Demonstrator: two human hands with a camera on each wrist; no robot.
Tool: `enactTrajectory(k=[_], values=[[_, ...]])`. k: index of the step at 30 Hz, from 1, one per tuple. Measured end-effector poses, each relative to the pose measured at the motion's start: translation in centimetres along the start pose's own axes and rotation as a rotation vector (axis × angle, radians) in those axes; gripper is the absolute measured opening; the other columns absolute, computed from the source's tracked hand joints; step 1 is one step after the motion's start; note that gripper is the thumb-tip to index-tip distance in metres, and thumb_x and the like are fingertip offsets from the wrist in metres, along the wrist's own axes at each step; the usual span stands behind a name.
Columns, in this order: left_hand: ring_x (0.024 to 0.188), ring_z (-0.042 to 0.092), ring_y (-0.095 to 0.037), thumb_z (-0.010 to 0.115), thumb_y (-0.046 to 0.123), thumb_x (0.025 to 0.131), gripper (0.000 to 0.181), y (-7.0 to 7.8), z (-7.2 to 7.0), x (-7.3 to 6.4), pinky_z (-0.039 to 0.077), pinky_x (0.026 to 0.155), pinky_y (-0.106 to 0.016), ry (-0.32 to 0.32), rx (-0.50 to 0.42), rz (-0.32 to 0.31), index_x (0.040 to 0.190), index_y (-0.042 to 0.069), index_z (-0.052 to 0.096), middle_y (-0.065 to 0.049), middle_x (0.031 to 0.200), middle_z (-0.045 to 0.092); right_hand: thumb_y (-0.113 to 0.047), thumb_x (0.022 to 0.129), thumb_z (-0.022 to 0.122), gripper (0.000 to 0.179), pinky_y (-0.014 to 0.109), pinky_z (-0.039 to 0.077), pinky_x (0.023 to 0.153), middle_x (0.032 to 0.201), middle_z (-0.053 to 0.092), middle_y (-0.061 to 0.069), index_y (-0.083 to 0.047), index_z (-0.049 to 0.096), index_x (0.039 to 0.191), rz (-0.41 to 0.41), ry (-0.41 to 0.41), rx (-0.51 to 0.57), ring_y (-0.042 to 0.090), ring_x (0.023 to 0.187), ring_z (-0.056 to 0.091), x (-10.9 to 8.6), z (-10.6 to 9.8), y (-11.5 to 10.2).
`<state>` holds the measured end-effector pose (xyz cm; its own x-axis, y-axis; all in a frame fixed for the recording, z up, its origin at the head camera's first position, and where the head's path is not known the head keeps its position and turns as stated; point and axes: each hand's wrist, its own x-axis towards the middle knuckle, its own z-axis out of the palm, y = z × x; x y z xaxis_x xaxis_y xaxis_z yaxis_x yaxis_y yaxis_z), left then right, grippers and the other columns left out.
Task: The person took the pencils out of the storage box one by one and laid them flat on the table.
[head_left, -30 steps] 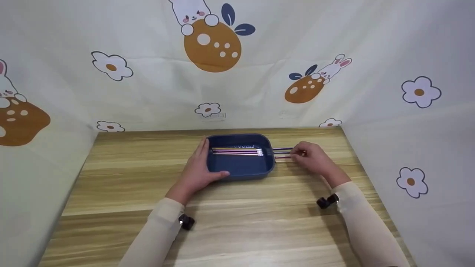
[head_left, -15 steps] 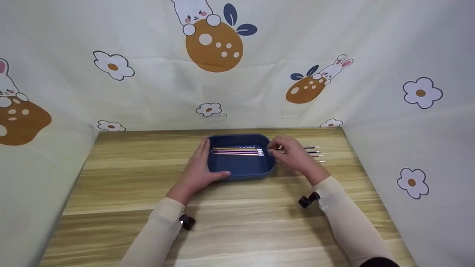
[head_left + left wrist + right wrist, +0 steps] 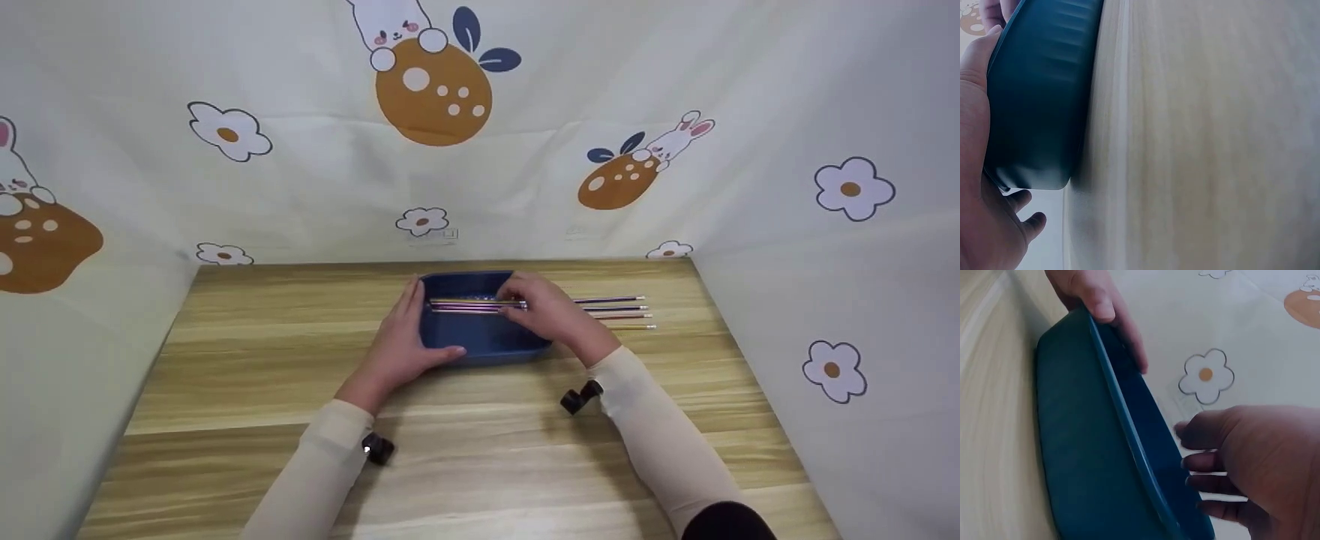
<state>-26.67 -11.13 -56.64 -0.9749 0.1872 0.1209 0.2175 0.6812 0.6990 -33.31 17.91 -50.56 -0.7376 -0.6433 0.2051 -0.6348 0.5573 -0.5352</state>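
A deep blue rectangular tray (image 3: 484, 351) stands on the wooden table. My left hand (image 3: 397, 341) grips its left end, thumb along the near rim and fingers against the outer side. In the right wrist view, that thumb (image 3: 1100, 306) lies over the tray's edge. Several pencils (image 3: 456, 305) lie side by side in the tray, their eraser ends to the right. My right hand (image 3: 546, 307) reaches over the right rim, loosely bent fingertips right at those eraser ends. The right wrist view shows nothing between its spread fingers (image 3: 1207, 484).
Several more pencils (image 3: 622, 308) lie in parallel on the table (image 3: 465, 450) to the right of the tray, partly hidden by the right hand. A pale printed curtain (image 3: 315, 172) rises along the table's back and sides.
My right hand has moved left, from the pencils on the table across the tray's right rim to the pencils inside. The left hand and tray have stayed put.
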Motion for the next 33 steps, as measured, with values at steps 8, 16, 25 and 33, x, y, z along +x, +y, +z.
enactTrajectory(k=[8,16,25,33], values=[[0.167,0.019,-0.040,0.097,0.060,0.078,0.142,0.2,-0.2,0.0,0.025,0.134,-0.057,0.004,-0.012,-0.004,0.177,0.003,0.012,-0.015,0.185,0.009,-0.008,0.098,0.081,0.016,0.048,0.057,0.093,0.107,0.071,0.012,0.000,0.080,0.112,0.032,-0.043,-0.074,0.031,0.101,0.068,1.5,1.5,-0.6],[0.168,0.017,-0.039,0.096,0.061,0.079,0.142,0.1,-0.1,0.1,0.024,0.134,-0.056,-0.006,-0.006,-0.013,0.177,0.004,0.012,-0.015,0.185,0.008,-0.011,0.099,0.082,0.018,0.049,0.057,0.098,0.110,0.072,0.011,-0.003,0.080,0.116,0.092,-0.087,-0.107,0.029,0.104,0.069,2.3,2.7,-0.4],[0.167,0.019,-0.040,0.096,0.063,0.079,0.142,0.2,-0.1,0.1,0.025,0.133,-0.057,-0.002,0.001,-0.019,0.178,0.006,0.011,-0.015,0.185,0.009,-0.012,0.097,0.084,0.012,0.048,0.056,0.099,0.105,0.072,0.009,-0.007,0.081,0.108,0.106,-0.084,-0.187,0.030,0.104,0.068,3.0,3.8,0.1],[0.169,0.014,-0.036,0.095,0.062,0.080,0.141,0.0,0.0,0.0,0.023,0.134,-0.056,-0.010,-0.003,-0.008,0.177,0.004,0.011,-0.013,0.186,0.006,-0.009,0.098,0.083,0.012,0.048,0.057,0.098,0.104,0.073,0.010,-0.005,0.083,0.109,0.102,-0.067,-0.196,0.030,0.102,0.069,3.1,4.5,0.6]])
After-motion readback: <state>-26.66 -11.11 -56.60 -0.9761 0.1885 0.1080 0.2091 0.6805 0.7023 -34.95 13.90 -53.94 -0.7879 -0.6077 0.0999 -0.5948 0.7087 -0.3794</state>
